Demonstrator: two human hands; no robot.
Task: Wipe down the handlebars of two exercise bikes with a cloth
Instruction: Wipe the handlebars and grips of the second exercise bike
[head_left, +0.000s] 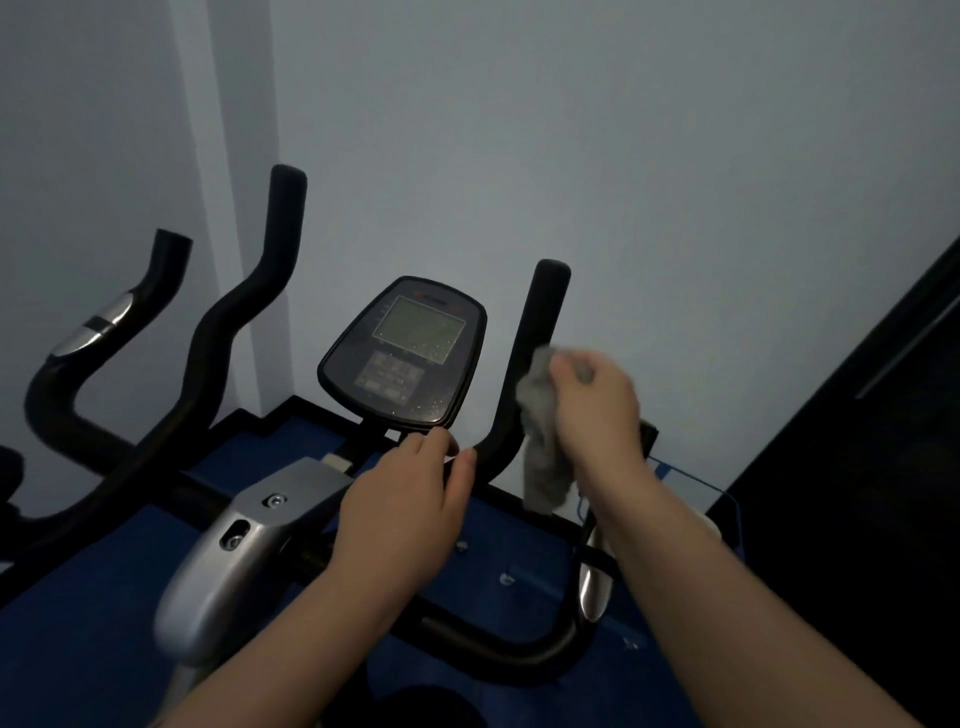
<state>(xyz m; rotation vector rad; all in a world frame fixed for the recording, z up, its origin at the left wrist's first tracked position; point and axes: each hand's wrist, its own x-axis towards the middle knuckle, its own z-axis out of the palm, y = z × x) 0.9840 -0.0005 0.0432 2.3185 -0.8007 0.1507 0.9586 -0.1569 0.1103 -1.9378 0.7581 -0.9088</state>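
Single head-worn wide-angle view, facing forward and downward, positioned close above the bike console, handlebars flanking it.

Dim, bluish, flat light; soft grain throughout. The right hand blurs with motion, and straight lines bow near edges.

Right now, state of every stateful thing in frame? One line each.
cloth: crumpled, held against the right upright grip, lower end hanging free
right hand: gripping the cloth
left hand: fingers curled at the handlebar bend, whether it grips unclear
right upright grip: upper part bare, cloth at mid-height
console: screen blank, dusty specks
left upright grip: untouched
second bike's handlebar: untouched
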